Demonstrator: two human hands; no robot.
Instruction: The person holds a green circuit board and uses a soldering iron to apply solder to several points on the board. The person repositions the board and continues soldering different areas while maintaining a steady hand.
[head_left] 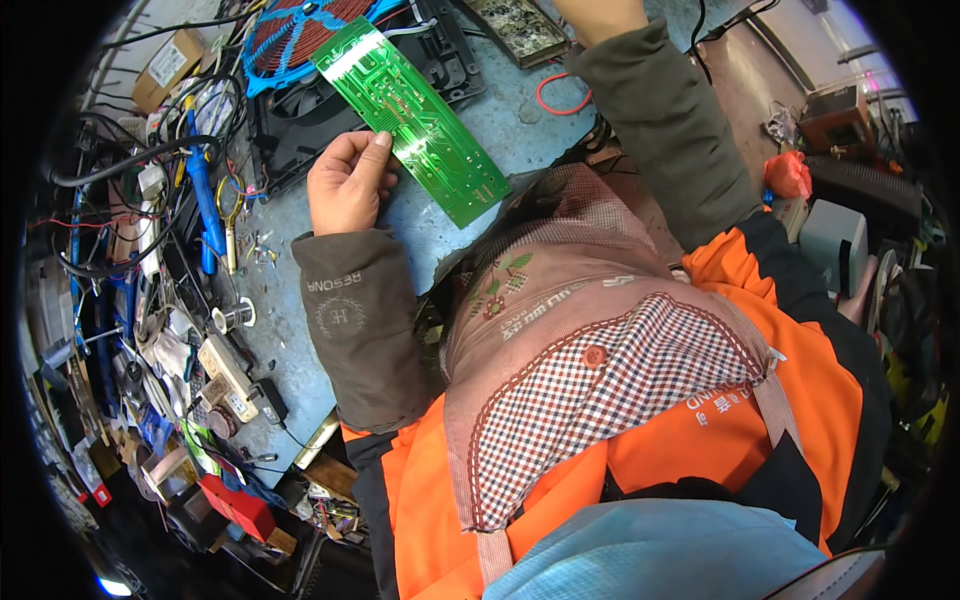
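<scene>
The left hand (pixel 347 188) holds a long, rectangular green printed circuit board (pixel 413 124), its grip clamped on the left long edge with the thumb laid over the upward face. The board is raised over the blue tabletop (pixel 284 345), partly overlapping, in this view, a black plastic appliance housing (pixel 440 62). Beside the housing's upper left sits a round, reddish-brown wound coil in a bright blue frame (pixel 310 45). The right hand (pixel 603 16) is cut by the upper edge; whether its grip is apart or together cannot be told. Near it lie a shallow rectangular tray with a crusted interior (pixel 520 30) and a thin red wire loop (pixel 563 112). Left of the left sleeve stands a small spool of silvery wire (pixel 236 316).
</scene>
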